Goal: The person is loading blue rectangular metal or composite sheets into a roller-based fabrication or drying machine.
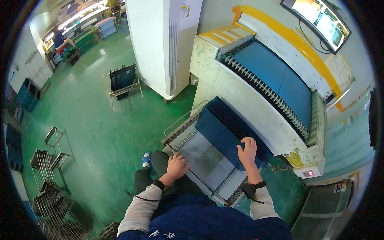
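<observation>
A metal rack (230, 182) with coiled, toothed side rails stands in front of my knees. Several dark blue flat panels (218, 134) stand in its far part, leaning close together. My left hand (177, 165) is at the rack's near metal rail (196, 173), its fingers bent over it. My right hand (248, 154) is over the right part of the front panel, thumb apart from the bent fingers. Nothing shows between them; whether the fingertips touch the panel I cannot tell. A grey-white bottom surface (206, 154) shows in the rack's near part.
Beyond the rack stands a white machine (228, 86) with a roller row (268, 94) and a blue bed. A screen (320, 20) hangs above it. A tall white cabinet (160, 44) is behind, another rack (124, 80) on the green floor, and stacked metal racks (50, 192) at left.
</observation>
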Demonstrator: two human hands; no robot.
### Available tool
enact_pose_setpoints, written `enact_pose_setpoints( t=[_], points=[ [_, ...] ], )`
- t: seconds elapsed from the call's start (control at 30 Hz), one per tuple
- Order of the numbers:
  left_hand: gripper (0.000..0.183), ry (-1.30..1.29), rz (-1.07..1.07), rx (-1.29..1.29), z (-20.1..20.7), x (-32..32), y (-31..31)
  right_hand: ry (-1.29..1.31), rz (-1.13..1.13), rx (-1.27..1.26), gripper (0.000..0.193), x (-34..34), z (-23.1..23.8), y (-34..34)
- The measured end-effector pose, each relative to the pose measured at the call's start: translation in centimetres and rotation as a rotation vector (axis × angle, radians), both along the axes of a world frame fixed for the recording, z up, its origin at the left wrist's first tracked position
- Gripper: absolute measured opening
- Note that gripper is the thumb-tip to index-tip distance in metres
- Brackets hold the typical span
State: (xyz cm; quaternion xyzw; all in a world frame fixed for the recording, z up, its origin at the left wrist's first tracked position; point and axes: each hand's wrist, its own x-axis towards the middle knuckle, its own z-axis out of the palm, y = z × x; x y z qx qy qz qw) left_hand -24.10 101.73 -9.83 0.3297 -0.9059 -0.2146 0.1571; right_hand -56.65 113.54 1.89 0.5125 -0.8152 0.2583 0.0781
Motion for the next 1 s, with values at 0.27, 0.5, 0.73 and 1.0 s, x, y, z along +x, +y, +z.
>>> enact_pose_setpoints(
  t=[0.27, 0.5, 0.73, 1.0],
  points=[
    [0.028, 0.012, 0.006, -0.009, 0.2, -0.1, 0.2, 0.171, 0.01, 0.164, 0.024, -0.9, -2.1, -0.4],
    [0.028, -0.069, 0.023, -0.109, -0.8, 0.1, -0.1, 0.092, 0.065, 0.559, 0.03, -2.6, -0.8, -2.0],
    [0.028, -0.026, 0.003, -0.116, -1.6, -0.3, 0.3, -0.004, 0.076, 0.532, 0.037, -4.5, -2.0, -1.3],
    [0.028, 0.012, -0.004, -0.084, -1.0, 0.1, 0.2, 0.04, 0.001, 0.4, 0.033, -3.6, -3.0, -1.4]
  ],
)
